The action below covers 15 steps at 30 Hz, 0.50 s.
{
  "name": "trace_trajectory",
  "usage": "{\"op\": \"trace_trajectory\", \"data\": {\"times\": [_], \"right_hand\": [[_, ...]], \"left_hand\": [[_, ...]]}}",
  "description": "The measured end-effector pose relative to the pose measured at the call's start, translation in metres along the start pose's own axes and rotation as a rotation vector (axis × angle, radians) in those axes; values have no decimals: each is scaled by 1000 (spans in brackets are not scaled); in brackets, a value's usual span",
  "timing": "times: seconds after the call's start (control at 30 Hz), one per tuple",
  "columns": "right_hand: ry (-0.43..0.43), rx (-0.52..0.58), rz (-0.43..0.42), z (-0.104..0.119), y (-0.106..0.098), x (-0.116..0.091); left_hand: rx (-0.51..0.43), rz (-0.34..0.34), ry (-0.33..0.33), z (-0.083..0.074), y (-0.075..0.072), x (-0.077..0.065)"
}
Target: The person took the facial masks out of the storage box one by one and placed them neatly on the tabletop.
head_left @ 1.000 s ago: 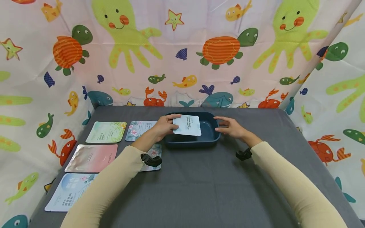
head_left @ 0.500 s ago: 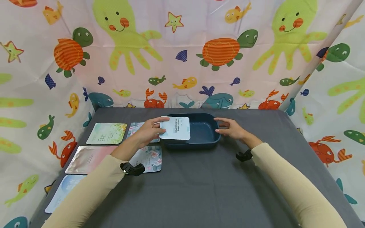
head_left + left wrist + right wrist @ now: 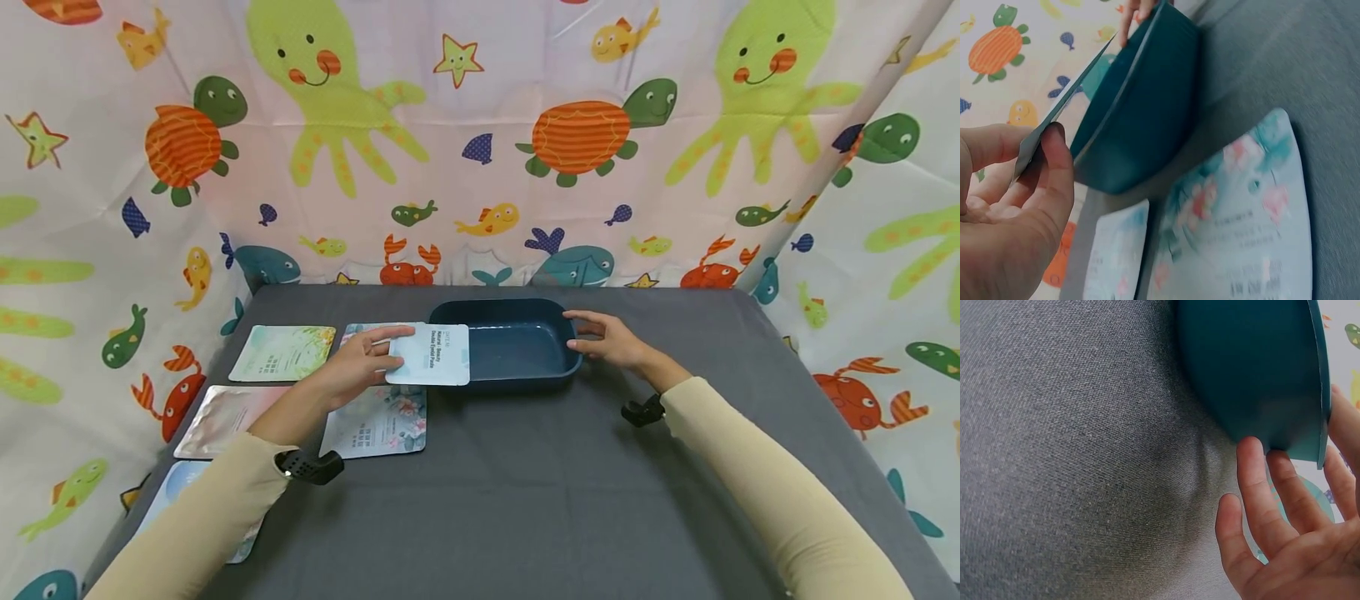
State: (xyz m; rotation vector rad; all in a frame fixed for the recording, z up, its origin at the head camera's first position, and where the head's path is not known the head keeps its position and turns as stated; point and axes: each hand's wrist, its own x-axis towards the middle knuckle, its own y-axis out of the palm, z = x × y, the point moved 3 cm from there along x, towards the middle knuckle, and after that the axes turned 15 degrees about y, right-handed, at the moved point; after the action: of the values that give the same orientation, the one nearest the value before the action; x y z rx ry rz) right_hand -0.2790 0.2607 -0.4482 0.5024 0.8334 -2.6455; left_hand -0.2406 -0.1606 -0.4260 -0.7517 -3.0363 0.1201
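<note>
My left hand (image 3: 356, 367) pinches a small pale-blue packet (image 3: 431, 356) with dark print by its left edge, thumb on one face and fingers on the other, as the left wrist view shows. The packet is held above the table, overlapping the left end of a dark blue rectangular basin (image 3: 525, 346). My right hand (image 3: 611, 340) is at the basin's right end. Its fingertips (image 3: 1249, 447) touch or nearly touch the outer wall, fingers mostly straight. Under the left hand lie a flowered packet (image 3: 386, 425) and a partly covered smaller flowered packet (image 3: 1116, 250).
Further left lie a green-and-yellow packet (image 3: 281, 353), a pink packet (image 3: 225, 417) and a light blue packet (image 3: 176, 487), the last two partly hidden by the left arm. A grey cloth (image 3: 525, 500) covers the table. Sea-animal curtains (image 3: 465, 108) stand behind and at both sides.
My left hand has carried the pale-blue packet leftward from over the basin to its left end, uncovering more of the basin's inside. The right hand stays at the basin.
</note>
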Motion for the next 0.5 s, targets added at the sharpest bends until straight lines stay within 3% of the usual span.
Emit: {"op": "trace_trajectory", "data": {"times": [0.3,0.5], "right_hand": [[-11,-14,-5,4,0,-2],[3,-17,-3,3,0,-2]], "left_hand": [[17,48,11,3,-19,-20],[21,66,-21,9,-28,-36]]}}
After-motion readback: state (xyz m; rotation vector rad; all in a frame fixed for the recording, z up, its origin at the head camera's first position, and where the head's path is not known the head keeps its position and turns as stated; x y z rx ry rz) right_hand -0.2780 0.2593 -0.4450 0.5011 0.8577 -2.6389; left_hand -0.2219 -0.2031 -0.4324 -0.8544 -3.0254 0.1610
